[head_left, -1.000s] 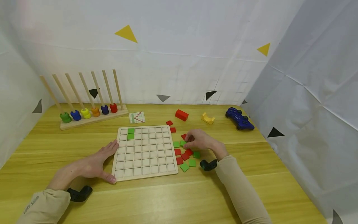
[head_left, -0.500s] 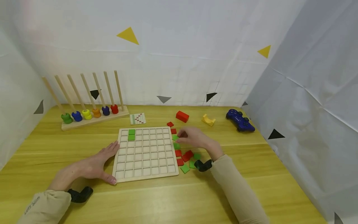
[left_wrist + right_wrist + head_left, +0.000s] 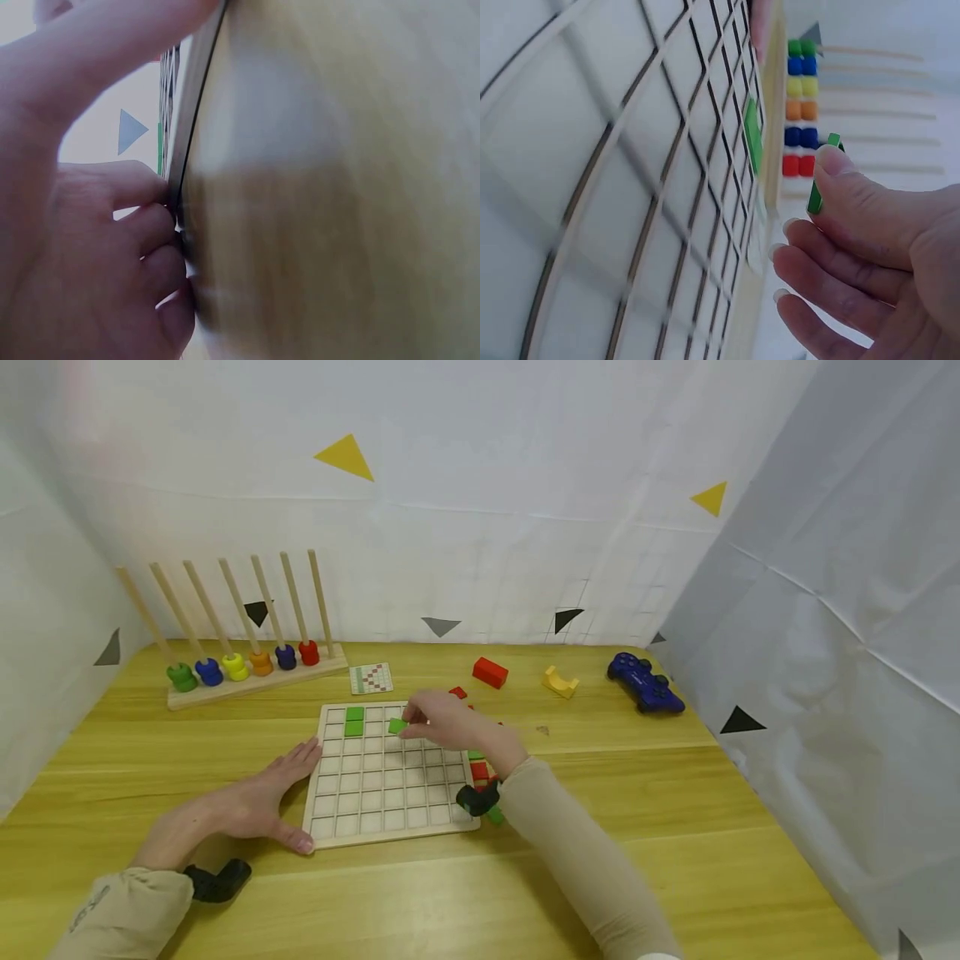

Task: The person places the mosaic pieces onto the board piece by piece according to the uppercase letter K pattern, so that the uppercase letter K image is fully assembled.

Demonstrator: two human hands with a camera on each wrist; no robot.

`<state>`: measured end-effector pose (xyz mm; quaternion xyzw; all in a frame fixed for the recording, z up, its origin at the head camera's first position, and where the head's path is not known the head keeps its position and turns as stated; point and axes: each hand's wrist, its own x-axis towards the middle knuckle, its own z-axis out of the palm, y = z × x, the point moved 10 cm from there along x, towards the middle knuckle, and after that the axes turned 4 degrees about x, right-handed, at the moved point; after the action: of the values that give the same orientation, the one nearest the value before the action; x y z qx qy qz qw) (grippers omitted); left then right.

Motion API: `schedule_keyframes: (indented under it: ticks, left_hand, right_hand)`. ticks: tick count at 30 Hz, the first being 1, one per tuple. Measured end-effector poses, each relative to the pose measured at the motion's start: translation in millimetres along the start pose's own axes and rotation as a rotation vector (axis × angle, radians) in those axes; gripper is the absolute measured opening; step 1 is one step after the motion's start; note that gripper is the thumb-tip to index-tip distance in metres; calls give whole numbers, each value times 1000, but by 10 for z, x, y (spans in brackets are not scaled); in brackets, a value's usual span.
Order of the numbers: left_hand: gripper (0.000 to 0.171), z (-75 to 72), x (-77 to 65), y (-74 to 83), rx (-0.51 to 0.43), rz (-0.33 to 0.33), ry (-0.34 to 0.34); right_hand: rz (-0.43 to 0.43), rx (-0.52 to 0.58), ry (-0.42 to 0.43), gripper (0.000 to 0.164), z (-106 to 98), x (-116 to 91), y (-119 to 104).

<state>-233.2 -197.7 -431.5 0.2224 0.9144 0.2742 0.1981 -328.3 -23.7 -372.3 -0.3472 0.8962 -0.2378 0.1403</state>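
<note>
A wooden grid board (image 3: pixel 382 793) lies on the table, with two green tiles (image 3: pixel 354 722) in its second column at the far rows. My right hand (image 3: pixel 453 724) is over the board's far part and pinches a green square tile (image 3: pixel 397 726) between thumb and finger. In the right wrist view that green tile (image 3: pixel 815 196) is held up off the grid. My left hand (image 3: pixel 258 797) rests at the board's left edge, thumb at the near corner and fingertips against the side. Red and green tiles (image 3: pixel 479 770) lie right of the board, partly hidden by the right arm.
A small pattern card (image 3: pixel 371 678) lies behind the board. At the back left stands a peg rack (image 3: pixel 255 681) with coloured beads. A red block (image 3: pixel 490 672), a yellow arch block (image 3: pixel 560 682) and a blue game controller (image 3: pixel 645 682) lie along the back right.
My right hand has picked a green tile from the pile and carried it left over the board. The left hand has stayed at the board's edge.
</note>
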Motion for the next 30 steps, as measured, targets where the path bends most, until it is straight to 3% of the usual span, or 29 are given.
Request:
schedule_keyframes:
  ticks: [7,14,23,30]
  left_hand:
    - [131,3,6,4,18,-13,-4]
    - [131,3,10,1,42,-12,-3]
    - [131,6,18,7,26,2,2]
    - [131,5,20,-12,20,6,3]
  right_hand:
    - [-56,-37,-47,31,216,308,-256]
    - [-46,-113,-89,31,403,511,-327]
    - [-32,-158,-61,24,497,553,-301]
    - [-39,-102,-28,19,492,556,-298]
